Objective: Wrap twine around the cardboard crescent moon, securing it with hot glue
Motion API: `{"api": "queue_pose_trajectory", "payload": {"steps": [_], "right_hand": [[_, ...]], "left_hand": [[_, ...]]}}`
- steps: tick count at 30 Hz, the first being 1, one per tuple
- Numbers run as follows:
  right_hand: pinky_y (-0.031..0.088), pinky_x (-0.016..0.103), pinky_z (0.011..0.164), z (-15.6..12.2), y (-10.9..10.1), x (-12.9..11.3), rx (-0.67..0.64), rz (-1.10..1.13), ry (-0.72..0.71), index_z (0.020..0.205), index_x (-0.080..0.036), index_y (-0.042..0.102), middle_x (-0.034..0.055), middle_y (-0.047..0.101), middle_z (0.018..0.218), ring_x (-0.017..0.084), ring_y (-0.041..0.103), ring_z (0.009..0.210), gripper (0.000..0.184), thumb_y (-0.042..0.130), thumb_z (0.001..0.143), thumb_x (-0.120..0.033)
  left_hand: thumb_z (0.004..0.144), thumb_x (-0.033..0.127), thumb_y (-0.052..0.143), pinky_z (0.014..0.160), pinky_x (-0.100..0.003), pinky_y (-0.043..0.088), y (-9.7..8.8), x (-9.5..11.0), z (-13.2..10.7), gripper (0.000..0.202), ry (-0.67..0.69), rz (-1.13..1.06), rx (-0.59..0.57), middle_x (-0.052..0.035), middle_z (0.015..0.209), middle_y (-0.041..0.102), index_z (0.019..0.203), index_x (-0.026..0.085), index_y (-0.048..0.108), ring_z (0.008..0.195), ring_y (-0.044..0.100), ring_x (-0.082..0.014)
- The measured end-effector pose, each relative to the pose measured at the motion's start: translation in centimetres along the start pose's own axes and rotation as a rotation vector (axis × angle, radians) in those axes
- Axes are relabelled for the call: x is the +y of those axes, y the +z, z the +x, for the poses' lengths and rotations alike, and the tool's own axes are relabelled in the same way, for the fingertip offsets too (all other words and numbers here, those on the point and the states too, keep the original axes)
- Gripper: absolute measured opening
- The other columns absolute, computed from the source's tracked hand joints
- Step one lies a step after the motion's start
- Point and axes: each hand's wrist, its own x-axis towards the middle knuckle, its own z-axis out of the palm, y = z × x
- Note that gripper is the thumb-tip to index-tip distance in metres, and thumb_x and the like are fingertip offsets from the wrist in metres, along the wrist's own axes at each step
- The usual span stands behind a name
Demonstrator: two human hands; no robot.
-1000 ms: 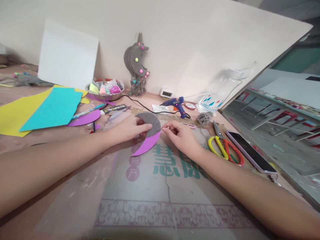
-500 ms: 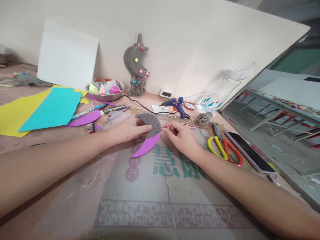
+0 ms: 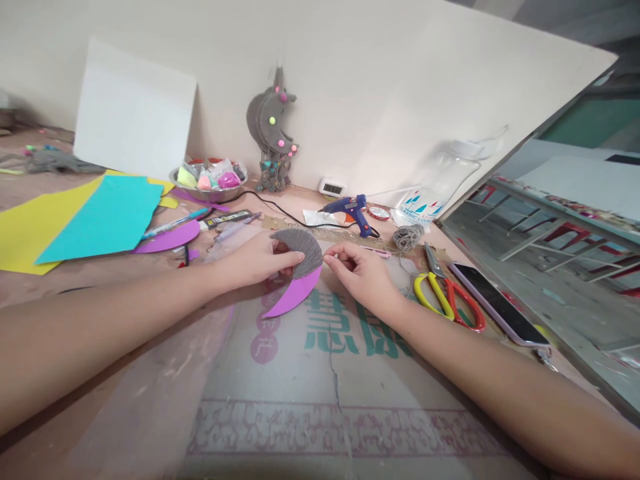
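My left hand (image 3: pixel 265 259) grips a crescent moon cutout (image 3: pixel 295 293) between thumb and fingers. Grey yarn (image 3: pixel 303 247) is wound closely around its upper part, while the lower tip is bare purple. Close to the crescent's right edge, my right hand (image 3: pixel 357 270) is pinched, thumb against forefinger, on the end stretch of the yarn; the strand itself is barely visible there. A grey yarn ball (image 3: pixel 407 237) lies beyond my right hand, with a loose strand trailing toward it. Scissors (image 3: pixel 447 293) with yellow and red handles rest right of that hand.
A printed clear sheet (image 3: pixel 280 380) covers the cardboard under my arms. Behind are a blue glue gun (image 3: pixel 353 212), a small clock (image 3: pixel 332 187), a metal bowl (image 3: pixel 210 193) and a plastic jar (image 3: pixel 433 183). Coloured sheets (image 3: pixel 105 217) lie left, a phone (image 3: pixel 500 303) right.
Almost nothing differs. The crescent's lower tip has dipped very slightly, and both hands keep their hold in the same place.
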Motion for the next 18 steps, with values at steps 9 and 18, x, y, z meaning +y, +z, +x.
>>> {"api": "queue_pose_trajectory", "payload": {"steps": [9, 18], "right_hand": [[0.04, 0.026, 0.061, 0.04, 0.11, 0.41, 0.044, 0.104, -0.019, 0.105, -0.021, 0.058, 0.0026, 0.058, 0.088, 0.012, 0.049, 0.066, 0.024, 0.047, 0.084, -0.026], [0.036, 0.025, 0.056, -0.21, -0.38, -0.53, 0.043, 0.212, 0.08, 0.069, -0.017, 0.057, -0.0019, 0.047, 0.06, 0.011, 0.043, 0.058, 0.024, 0.05, 0.083, -0.036]], "left_hand": [[0.076, 0.041, 0.054, 0.044, -0.022, 0.038, -0.04, -0.18, 0.19, 0.029, 0.01, -0.051, 0.014, 0.0005, 0.056, 0.052, 0.061, 0.016, 0.053, 0.046, 0.048, -0.0094], [0.074, 0.041, 0.059, 0.05, -0.019, 0.041, -0.24, 0.08, 0.41, 0.028, 0.014, -0.246, 0.165, 0.0005, 0.061, 0.054, 0.064, 0.015, 0.054, 0.055, 0.05, -0.0087]]}}
